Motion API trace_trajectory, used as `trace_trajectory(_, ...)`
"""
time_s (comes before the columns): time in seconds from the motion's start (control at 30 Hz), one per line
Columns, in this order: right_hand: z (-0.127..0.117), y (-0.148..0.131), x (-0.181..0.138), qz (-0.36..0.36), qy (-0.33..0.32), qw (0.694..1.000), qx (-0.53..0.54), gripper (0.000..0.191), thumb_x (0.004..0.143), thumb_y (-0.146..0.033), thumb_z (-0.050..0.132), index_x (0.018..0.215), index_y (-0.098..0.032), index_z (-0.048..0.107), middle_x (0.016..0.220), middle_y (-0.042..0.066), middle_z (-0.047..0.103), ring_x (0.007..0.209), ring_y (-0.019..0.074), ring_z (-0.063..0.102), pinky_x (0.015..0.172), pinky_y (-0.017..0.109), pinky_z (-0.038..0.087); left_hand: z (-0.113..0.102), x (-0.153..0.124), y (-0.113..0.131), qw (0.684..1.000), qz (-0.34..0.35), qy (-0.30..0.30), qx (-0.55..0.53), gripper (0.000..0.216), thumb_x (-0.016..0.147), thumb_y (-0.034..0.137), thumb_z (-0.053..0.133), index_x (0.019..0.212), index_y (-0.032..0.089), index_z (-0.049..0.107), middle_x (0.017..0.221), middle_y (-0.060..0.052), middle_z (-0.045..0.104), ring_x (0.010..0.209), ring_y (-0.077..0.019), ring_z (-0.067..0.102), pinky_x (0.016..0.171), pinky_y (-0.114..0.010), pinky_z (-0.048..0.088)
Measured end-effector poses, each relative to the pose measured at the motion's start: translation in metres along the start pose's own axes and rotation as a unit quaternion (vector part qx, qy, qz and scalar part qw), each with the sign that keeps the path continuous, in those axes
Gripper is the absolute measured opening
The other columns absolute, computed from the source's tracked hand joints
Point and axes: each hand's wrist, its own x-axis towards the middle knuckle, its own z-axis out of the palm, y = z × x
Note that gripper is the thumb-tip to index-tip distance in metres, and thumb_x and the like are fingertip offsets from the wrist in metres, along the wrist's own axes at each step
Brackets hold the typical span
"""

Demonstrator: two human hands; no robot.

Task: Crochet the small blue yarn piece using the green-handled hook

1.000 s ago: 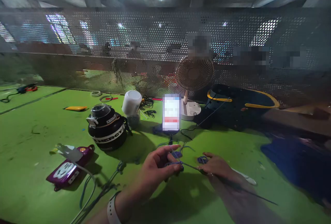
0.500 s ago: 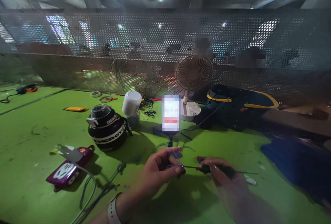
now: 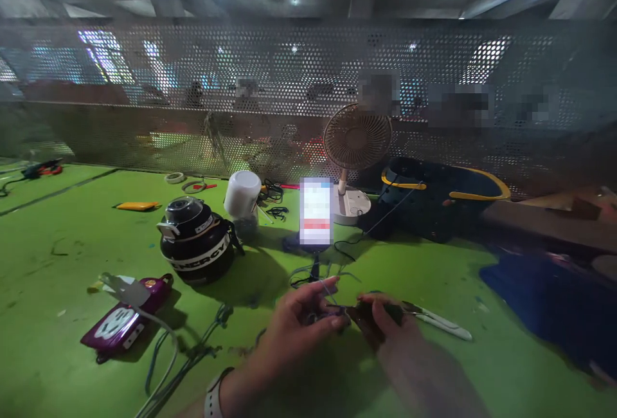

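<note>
Between fingertips [image 3: 339, 322], thin tangled bluish wire [image 3: 318, 317]

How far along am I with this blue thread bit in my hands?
Done: only a small bunched bit of blue thread shows. In hand: the left hand pinches it; the right hand, blurred, meets it there. Left: loose strands lie unworked on the table beyond.

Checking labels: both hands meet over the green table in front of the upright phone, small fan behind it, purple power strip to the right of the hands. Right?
No. The head view shows the purple power strip left of the hands, not right. Left hand, pinching blue wire, and right hand meet over the green table before the upright phone, small fan behind it.
</note>
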Motion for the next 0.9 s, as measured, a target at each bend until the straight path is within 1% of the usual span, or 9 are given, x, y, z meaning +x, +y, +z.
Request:
trace_trajectory(0.13, -0.008, 0.01, 0.007, -0.054, 0.009, 0.997, -0.054, 0.023, 0.081, -0.047, 0.069, 0.087, -0.026, 0.075, 0.083, 0.006, 0.079, 0.075, 0.025, 0.075, 0.065, 0.038, 0.062, 0.0, 0.002, -0.007, 0.998, -0.015, -0.008, -0.057, 0.056, 0.065, 0.023, 0.086, 0.117, 0.02, 0.068, 0.07, 0.001, 0.067, 0.065, -0.0102, 0.061, 0.066, -0.024, 0.05)
trace_trajectory(0.2, -0.008, 0.009, 0.008, -0.068, 0.027, 0.995, -0.063, 0.022, 0.076, -0.048, 0.073, 0.082, -0.027, 0.075, 0.077, 0.004, 0.078, 0.071, 0.0238, 0.074, 0.062, 0.035, 0.061, 0.001, 0.001, -0.009, 0.997, -0.019, -0.006, -0.078, 0.054, 0.065, 0.022, 0.086, 0.117, 0.02, 0.068, 0.07, 0.001, 0.067, 0.065, -0.01, 0.061, 0.066, -0.024, 0.05)
trace_trajectory(0.27, -0.004, 0.004, 0.008, -0.067, 0.04, 0.995, -0.067, 0.018, 0.076, -0.045, 0.075, 0.082, -0.028, 0.076, 0.076, 0.003, 0.077, 0.071, 0.0219, 0.073, 0.064, 0.032, 0.059, 0.001, 0.0, -0.008, 0.996, -0.023, 0.004, -0.085, 0.052, 0.065, 0.021, 0.086, 0.114, 0.02, 0.07, 0.07, 0.001, 0.067, 0.064, -0.0093, 0.061, 0.066, -0.023, 0.05)
trace_trajectory(0.4, 0.004, -0.011, 0.005, -0.056, 0.035, 0.996, -0.064, 0.014, 0.079, -0.04, 0.074, 0.083, -0.026, 0.076, 0.078, 0.003, 0.076, 0.073, 0.0213, 0.071, 0.069, 0.033, 0.057, 0.001, 0.0, -0.003, 0.996, -0.026, 0.02, -0.082, 0.049, 0.064, 0.02, 0.087, 0.111, 0.022, 0.072, 0.07, 0.003, 0.064, 0.063, -0.0072, 0.058, 0.064, -0.02, 0.048)
trace_trajectory(0.47, 0.005, -0.016, 0.005, -0.053, 0.032, 0.996, -0.058, 0.014, 0.079, -0.039, 0.074, 0.082, -0.025, 0.076, 0.078, 0.003, 0.076, 0.073, 0.0212, 0.071, 0.069, 0.033, 0.056, 0.002, 0.0, 0.0, 0.996, -0.025, 0.02, -0.081, 0.048, 0.065, 0.02, 0.087, 0.11, 0.024, 0.072, 0.071, 0.003, 0.063, 0.062, -0.0062, 0.057, 0.065, -0.019, 0.048)
trace_trajectory(0.63, 0.001, -0.018, 0.005, -0.033, 0.015, 0.999, -0.022, 0.01, 0.08, -0.036, 0.074, 0.083, -0.028, 0.076, 0.081, 0.002, 0.077, 0.076, 0.0201, 0.07, 0.071, 0.032, 0.056, 0.001, 0.0, 0.004, 0.996, -0.027, 0.004, -0.081, 0.041, 0.07, 0.023, 0.084, 0.109, 0.026, 0.073, 0.074, 0.003, 0.062, 0.065, -0.0055, 0.055, 0.067, -0.018, 0.046)
trace_trajectory(0.73, 0.001, -0.018, 0.005, -0.012, 0.015, 1.0, 0.01, 0.013, 0.077, -0.039, 0.076, 0.082, -0.027, 0.076, 0.084, 0.003, 0.077, 0.077, 0.0205, 0.071, 0.072, 0.032, 0.056, -0.002, -0.001, 0.002, 0.996, -0.032, -0.006, -0.086, 0.041, 0.073, 0.023, 0.082, 0.113, 0.027, 0.071, 0.077, 0.002, 0.061, 0.07, -0.0061, 0.056, 0.066, -0.016, 0.043)
trace_trajectory(0.9, 0.003, -0.02, 0.005, 0.037, 0.043, 0.998, 0.029, 0.016, 0.074, -0.039, 0.079, 0.077, -0.023, 0.076, 0.08, 0.004, 0.078, 0.075, 0.0203, 0.071, 0.07, 0.03, 0.053, -0.003, -0.002, -0.002, 0.995, -0.024, -0.009, -0.1, 0.041, 0.076, 0.025, 0.079, 0.116, 0.025, 0.07, 0.078, 0.001, 0.06, 0.074, -0.0077, 0.054, 0.07, -0.018, 0.041)
